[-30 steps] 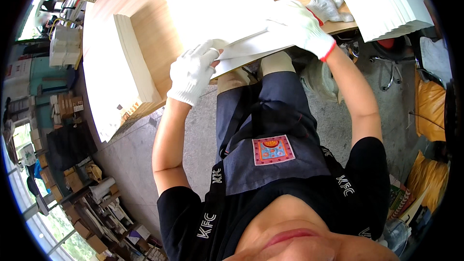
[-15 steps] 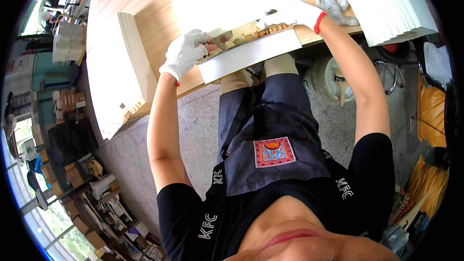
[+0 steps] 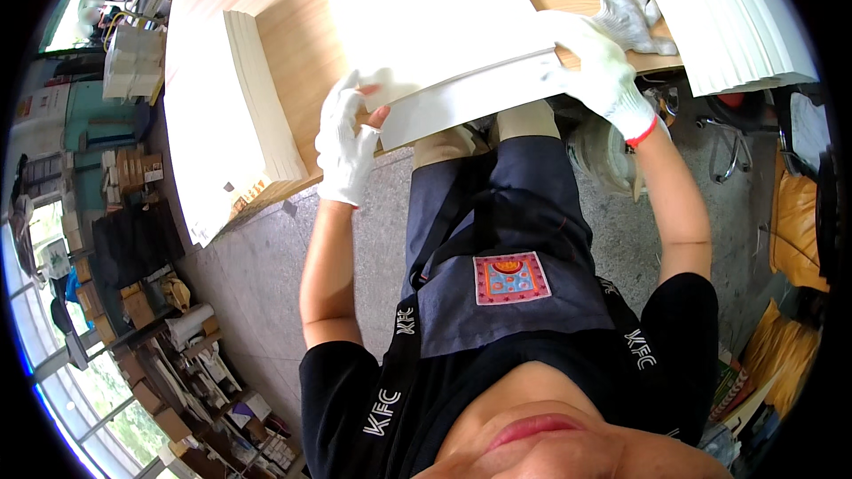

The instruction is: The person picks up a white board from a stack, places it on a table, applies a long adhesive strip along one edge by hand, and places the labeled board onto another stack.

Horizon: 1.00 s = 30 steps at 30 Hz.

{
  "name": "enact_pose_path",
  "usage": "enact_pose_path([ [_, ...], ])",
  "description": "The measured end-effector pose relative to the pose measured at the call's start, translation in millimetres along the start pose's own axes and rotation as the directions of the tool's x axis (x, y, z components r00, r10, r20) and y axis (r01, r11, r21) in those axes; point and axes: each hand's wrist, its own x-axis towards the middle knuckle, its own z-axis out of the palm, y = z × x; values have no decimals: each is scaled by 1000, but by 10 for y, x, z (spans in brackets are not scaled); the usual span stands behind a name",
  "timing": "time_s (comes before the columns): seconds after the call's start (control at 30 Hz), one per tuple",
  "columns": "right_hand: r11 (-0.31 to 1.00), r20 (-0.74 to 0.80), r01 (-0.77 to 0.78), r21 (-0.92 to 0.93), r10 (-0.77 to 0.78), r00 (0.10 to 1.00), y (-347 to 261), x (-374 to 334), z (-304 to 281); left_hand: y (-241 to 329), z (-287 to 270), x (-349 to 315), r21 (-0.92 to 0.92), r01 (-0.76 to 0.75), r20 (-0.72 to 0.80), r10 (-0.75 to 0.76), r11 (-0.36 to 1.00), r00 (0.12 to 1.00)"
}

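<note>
A large white sheet lies on the wooden table in front of me, and a narrower white strip runs along its near edge. My left hand, in a white glove with bare thumb and finger tips, is beside the strip's left end. Its thumb and finger stand apart with nothing between them. At the strip's right end is my right hand, in a white glove with a red cuff. Its fingers are somewhat blurred but spread apart over the sheet's corner. Whether they press on the paper is hard to see.
A stack of white sheets stands on the left of the table, a taller stack on the right. A crumpled grey-white glove lies beside the right stack. Below the table edge is a pale round bucket.
The printed flap both hands were holding at the near edge no longer shows; that edge now looks white. My left hand has moved down and opened, and my right hand has moved right and nearer.
</note>
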Motion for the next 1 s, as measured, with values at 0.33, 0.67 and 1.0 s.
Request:
enact_pose_path([
  [0.33,912,-58,-205,-355,197,979,111,-378,461,-247,195,-198,438,7,-172,77,899,982],
  [0.67,914,-49,-202,-352,198,979,130,-388,452,-165,180,-184,438,21,-167,58,899,984],
  [1.0,918,-49,-181,-354,175,983,133,-377,437,-260,208,-194,461,-15,-174,107,887,979],
])
